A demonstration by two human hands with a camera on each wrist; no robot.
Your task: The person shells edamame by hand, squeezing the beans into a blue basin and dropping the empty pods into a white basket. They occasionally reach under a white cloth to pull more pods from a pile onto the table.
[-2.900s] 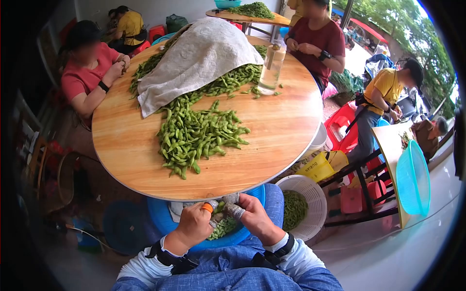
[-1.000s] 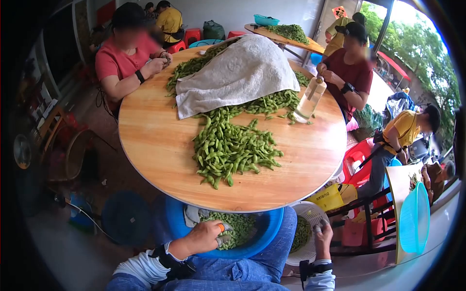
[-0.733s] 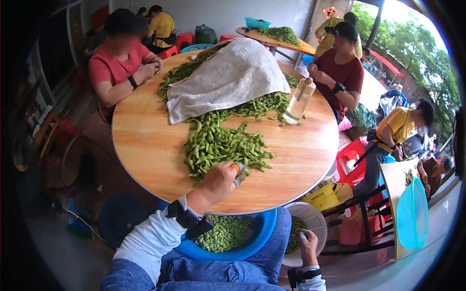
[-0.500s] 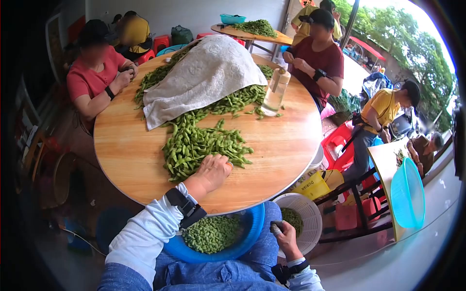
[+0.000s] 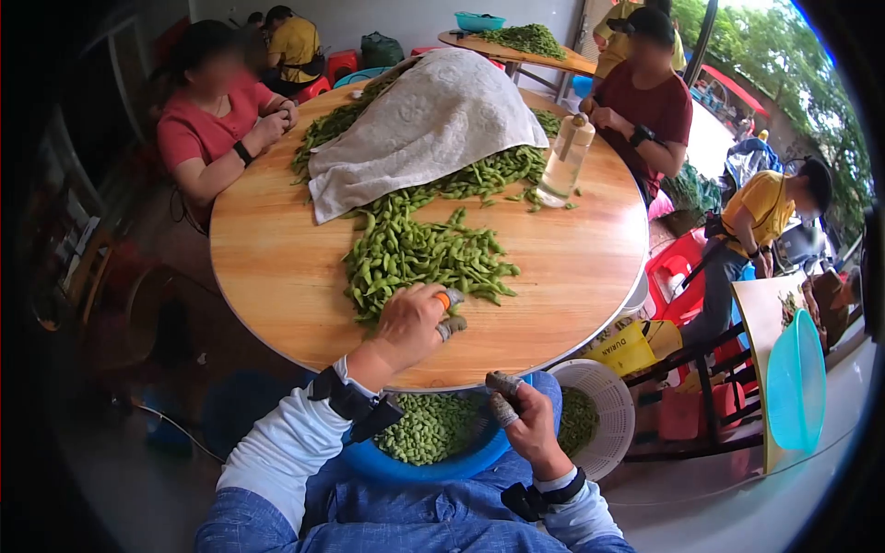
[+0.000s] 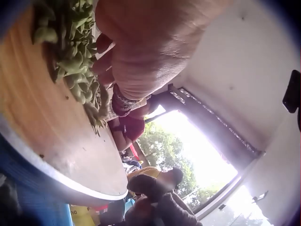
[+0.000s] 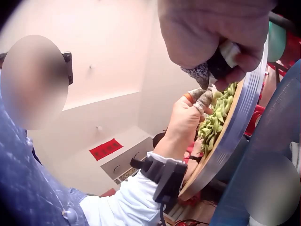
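Green soybean pods [image 5: 419,253] lie in a loose heap on the round wooden table [image 5: 277,304]. My left hand [image 5: 406,323] is at the near edge of this heap, its fingers curled over the pods; I cannot tell whether any are in its grasp. Grey covers and an orange band sit on its fingertips. In the left wrist view the palm hangs right beside the pods [image 6: 77,70]. My right hand [image 5: 535,426] hovers at the table's front edge, thumb and forefinger in grey covers, slightly apart, with nothing seen between them. Below, a blue basin [image 5: 433,472] holds shelled green beans [image 5: 424,429].
A white basket [image 5: 613,415] with emptied pods stands right of my lap. A pale towel [image 5: 433,129] covers a larger pod mound, near a clear bottle [image 5: 565,164]. People sit at both sides of the table. A yellow bag [image 5: 622,348] lies beyond the basket.
Both hands worked together over the basin at first. They parted, the right to the white basket, the left up to the pods. Now the right hand has come back toward the table edge.
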